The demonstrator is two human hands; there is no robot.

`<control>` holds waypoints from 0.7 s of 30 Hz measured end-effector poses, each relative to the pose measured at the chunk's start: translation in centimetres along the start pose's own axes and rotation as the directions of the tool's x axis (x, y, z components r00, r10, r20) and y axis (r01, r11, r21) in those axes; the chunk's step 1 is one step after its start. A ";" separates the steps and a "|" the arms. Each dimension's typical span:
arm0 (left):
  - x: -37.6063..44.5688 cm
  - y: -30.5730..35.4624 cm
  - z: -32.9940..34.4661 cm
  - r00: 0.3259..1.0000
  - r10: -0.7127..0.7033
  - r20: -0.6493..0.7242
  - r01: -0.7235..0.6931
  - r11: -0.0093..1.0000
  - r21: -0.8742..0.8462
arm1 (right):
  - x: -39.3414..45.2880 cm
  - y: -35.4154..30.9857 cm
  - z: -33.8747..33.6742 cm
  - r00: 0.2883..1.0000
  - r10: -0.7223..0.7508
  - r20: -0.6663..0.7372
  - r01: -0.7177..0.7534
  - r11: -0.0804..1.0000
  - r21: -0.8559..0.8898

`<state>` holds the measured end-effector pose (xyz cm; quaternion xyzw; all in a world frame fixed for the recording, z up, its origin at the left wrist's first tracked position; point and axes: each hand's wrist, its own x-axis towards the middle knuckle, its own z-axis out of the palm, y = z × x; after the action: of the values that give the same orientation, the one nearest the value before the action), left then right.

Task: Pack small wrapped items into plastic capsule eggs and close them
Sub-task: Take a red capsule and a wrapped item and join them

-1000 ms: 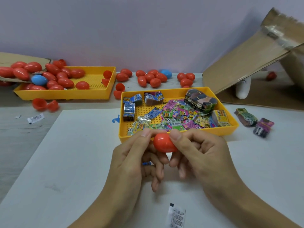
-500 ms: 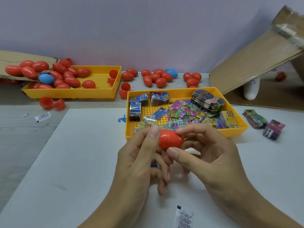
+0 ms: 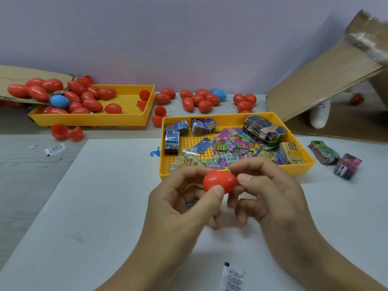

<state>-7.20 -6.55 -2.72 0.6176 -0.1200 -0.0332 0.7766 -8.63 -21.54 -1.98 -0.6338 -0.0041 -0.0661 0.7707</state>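
Both hands hold one red egg (image 3: pixel 219 182) in the air just in front of the near yellow tray (image 3: pixel 237 172), above the white sheet (image 3: pixel 105 206) on the desk (image 3: pixel 25 164). The left hand (image 3: pixel 184 204) has its grip on the egg's left end, thumb pressed on the front and fingers curled behind. The right hand (image 3: pixel 270 192) pinches the right end between thumb and forefinger. The egg looks closed.

The near yellow tray holds loose wrapped packets (image 3: pixel 224 150), some bundled in blue stacks (image 3: pixel 172 141). Left of and behind that tray stands a second yellow tray (image 3: pixel 126 120) heaped with red eggs and a blue egg (image 3: pixel 59 101). Directly behind the near tray, more red eggs (image 3: pixel 199 99) lie on the desk by the wall. Right of it lie two bundles (image 3: pixel 336 158), with a leaning cardboard flap (image 3: pixel 321 80) behind them. A small white sachet (image 3: pixel 234 279) lies on the sheet, nearer the camera than the hands.
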 end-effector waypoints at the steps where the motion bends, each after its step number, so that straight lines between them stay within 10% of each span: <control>1: 0.0 0.0 0.0 1.000 0.008 0.009 -0.009 1.000 0.010 | 0.0 0.0 0.0 1.000 0.010 -0.012 -0.010 1.000 0.004; 21: -0.1 0.4 -0.1 0.999 0.033 -0.001 -0.033 0.995 -0.090 | -0.2 -0.1 0.3 0.996 -0.073 0.044 0.075 0.996 -0.048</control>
<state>-7.32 -6.36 -2.41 0.5799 -0.1289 -0.0259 0.8040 -8.84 -21.26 -1.83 -0.6532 -0.0422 -0.0815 0.7516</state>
